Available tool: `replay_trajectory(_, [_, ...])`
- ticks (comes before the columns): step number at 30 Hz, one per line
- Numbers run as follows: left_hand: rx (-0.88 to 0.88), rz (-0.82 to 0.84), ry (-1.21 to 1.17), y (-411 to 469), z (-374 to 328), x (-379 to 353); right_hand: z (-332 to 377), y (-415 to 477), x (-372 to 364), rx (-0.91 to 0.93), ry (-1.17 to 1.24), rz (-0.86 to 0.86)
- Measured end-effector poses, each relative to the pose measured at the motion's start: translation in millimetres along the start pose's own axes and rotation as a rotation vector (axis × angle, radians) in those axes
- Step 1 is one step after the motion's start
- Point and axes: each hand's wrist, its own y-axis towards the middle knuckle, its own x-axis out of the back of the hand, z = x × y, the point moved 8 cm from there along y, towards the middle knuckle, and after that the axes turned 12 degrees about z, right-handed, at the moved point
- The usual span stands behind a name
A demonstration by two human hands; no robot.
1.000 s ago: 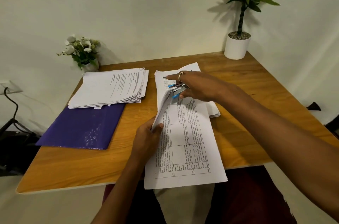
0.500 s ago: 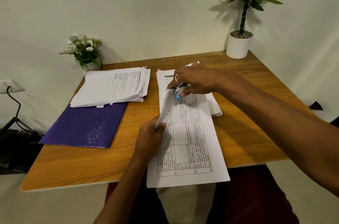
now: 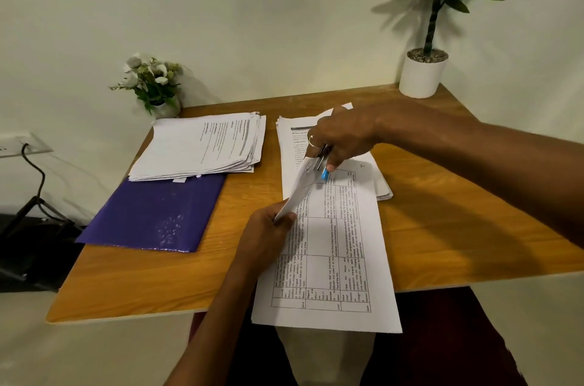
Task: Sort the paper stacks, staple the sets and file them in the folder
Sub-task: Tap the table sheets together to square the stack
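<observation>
A set of printed sheets with tables (image 3: 335, 246) lies lengthwise over the table's front edge. My left hand (image 3: 268, 234) pinches its lifted left edge. My right hand (image 3: 341, 136) grips a small blue-and-silver stapler (image 3: 323, 164), clamped over the set's raised top left corner. Under that hand lies a second paper stack (image 3: 292, 148). A third, thicker stack (image 3: 202, 145) rests at the back left, overlapping the top of a closed purple folder (image 3: 155, 215).
The wooden table (image 3: 442, 227) stands against a pale wall. A small flower pot (image 3: 155, 82) sits at its back left corner, a tall plant in a white pot (image 3: 423, 69) at the back right. A wall socket with a black cable (image 3: 28, 151) is left of the table.
My right hand has turned downward over the stapler and closed it on the lifted corner of the set. My left hand keeps its pinch on the edge.
</observation>
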Motion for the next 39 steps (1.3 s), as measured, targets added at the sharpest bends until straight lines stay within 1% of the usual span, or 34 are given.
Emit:
replay_trajectory(4, [0.002, -0.014, -0.028, -1.2, -0.6, 0.5, 5.6, 4.3, 1.8, 0.024, -0.026, -0.077])
replay_trajectory(8, [-0.003, -0.01, -0.054, -1.1, 0.7, 0.3, 7.0, 7.3, 0.6, 0.047, -0.105, -0.158])
replay_trajectory(11, [0.003, -0.004, -0.082, 0.5, 3.6, -0.3, 5.4, 7.6, -1.7, 0.052, -0.138, -0.19])
replay_trajectory(15, [0.034, -0.017, -0.12, 0.5, 7.9, 0.8, -0.4, 4.3, 0.3, 0.036, -0.035, -0.239])
replay_trajectory(19, [0.028, -0.026, -0.138, -1.4, 6.6, 1.1, -17.3, -21.4, 0.8, -0.016, 0.056, -0.416])
replay_trajectory(22, [0.03, -0.036, -0.165, -1.3, 9.0, 2.8, -51.8, -46.6, -26.4, -0.17, 0.315, -0.547])
replay_trajectory(25, [0.057, -0.052, -0.182, -2.6, 11.2, 3.1, -79.4, -62.2, -94.1, -0.428, 0.663, -0.684])
replay_trajectory(27, [0.058, -0.066, -0.16, -2.7, 11.1, 3.6, -89.3, -66.6, -145.7, -0.606, 0.808, -0.739])
replay_trajectory(29, [0.065, -0.07, -0.163, -2.5, 11.7, 5.0, -97.5, -69.2, -183.1, -0.751, 0.833, -0.749])
replay_trajectory(32, [0.047, -0.067, -0.213, -3.2, 10.8, 5.5, -102.7, -73.4, -207.3, -0.889, 0.754, -0.784])
replay_trajectory(37, [0.035, -0.072, -0.32, -4.1, 13.3, 5.8, -99.6, -74.6, -208.2, -0.971, 0.635, -0.791])
replay_trajectory(39, [0.014, -0.116, -0.397, -4.7, 12.8, 10.6, -97.2, -76.6, -204.5, -0.986, 0.557, -0.817])
